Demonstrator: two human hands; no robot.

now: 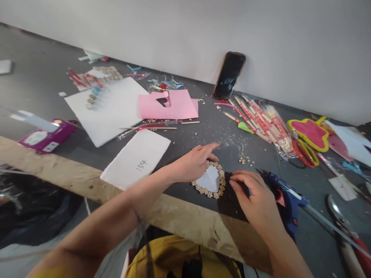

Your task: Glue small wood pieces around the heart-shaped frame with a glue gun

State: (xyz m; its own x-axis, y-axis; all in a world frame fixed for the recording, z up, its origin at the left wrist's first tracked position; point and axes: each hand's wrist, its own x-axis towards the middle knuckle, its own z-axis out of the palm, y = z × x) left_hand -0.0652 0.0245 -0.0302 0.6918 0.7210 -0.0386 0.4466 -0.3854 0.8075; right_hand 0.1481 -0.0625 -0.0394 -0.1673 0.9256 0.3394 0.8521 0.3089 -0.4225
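Observation:
A white heart-shaped paper [209, 178], bordered by small beige pieces [213, 193], lies flat near the table's front edge. Over its upper left rim rests my left hand [194, 164], index finger stretched out and the other fingers slightly bent. Just right of the heart, apart from it, my right hand [253, 195] has thumb and fingertips drawn together; anything between them is too small to make out. Beside that hand is a blue glue gun [285, 195], partly hidden behind it. Loose beige bits [245, 160] lie beyond the fingers.
A white sheet marked 154 [139, 160] lies left, with pink paper [179, 104] behind it. A phone [228, 75] leans on the wall. Wrapped chopsticks [256, 116], scissors [305, 152] and pruning shears [342, 220] are on the right. A purple box [49, 137] stands far left.

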